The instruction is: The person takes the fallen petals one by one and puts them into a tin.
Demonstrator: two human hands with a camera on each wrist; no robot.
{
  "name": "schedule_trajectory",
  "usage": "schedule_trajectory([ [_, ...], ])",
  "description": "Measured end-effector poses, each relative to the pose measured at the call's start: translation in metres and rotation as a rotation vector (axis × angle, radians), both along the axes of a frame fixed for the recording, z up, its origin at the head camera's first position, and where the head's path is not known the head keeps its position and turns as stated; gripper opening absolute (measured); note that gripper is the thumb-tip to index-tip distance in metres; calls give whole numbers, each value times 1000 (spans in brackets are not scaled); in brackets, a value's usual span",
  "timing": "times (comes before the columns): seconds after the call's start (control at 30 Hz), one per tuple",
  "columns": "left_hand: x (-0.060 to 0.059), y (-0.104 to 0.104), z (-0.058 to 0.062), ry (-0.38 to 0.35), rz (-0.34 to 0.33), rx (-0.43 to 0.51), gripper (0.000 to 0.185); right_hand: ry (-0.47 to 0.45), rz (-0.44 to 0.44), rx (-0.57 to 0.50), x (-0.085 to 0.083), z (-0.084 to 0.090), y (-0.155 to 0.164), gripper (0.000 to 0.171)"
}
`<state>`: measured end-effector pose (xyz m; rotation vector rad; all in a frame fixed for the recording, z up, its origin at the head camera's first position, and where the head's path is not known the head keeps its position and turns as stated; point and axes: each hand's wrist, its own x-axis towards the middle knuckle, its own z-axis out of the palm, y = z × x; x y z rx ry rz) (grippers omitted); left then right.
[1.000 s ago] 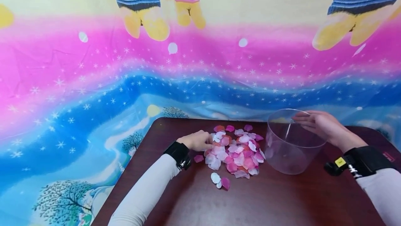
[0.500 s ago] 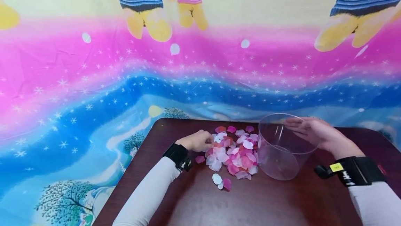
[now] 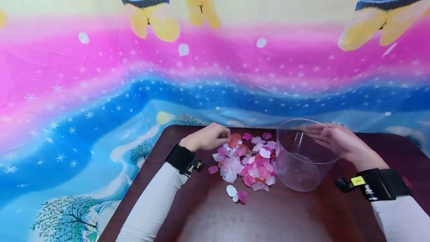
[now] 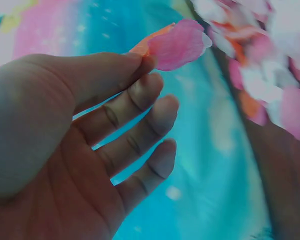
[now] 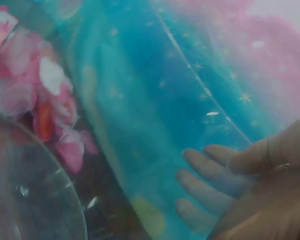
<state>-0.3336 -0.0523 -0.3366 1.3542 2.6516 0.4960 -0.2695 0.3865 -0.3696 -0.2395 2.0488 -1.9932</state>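
Note:
With thumb and forefinger my left hand (image 3: 209, 136) pinches a few petals (image 4: 177, 46), pink over orange with a pale edge, above the left back of the pile. Its other fingers are loosely bent in the left wrist view. A loose heap of pink, white and orange artificial petals (image 3: 260, 169) lies mid-table. Right of the heap stands a clear plastic tub (image 3: 285, 171) with no petals visible on its bottom. My right hand (image 3: 339, 139) holds the tub at its far right rim, fingers showing hazily through the plastic in the right wrist view.
The dark wooden table (image 3: 268, 219) ends at a printed cloth backdrop (image 3: 134, 96). A white petal (image 3: 231, 190) and a magenta petal (image 3: 242, 197) lie in front of the heap. Another magenta petal (image 3: 213, 169) lies at its left.
My right hand has drawn the tub leftward and slightly nearer, against the heap's right side. My left hand has risen from the heap's left edge, back and left, with petals pinched.

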Motion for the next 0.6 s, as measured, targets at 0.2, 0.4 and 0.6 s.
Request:
schedule_trajectory([
  [0.2, 11, 35, 32, 9, -96, 18, 14, 14, -32, 137, 2, 4, -3, 57],
  [0.4, 21, 75, 55, 43, -183, 13, 14, 16, -47, 192, 4, 5, -6, 60],
  [0.6, 25, 109, 72, 60, -219, 20, 13, 18, -62, 234, 5, 6, -9, 61],
])
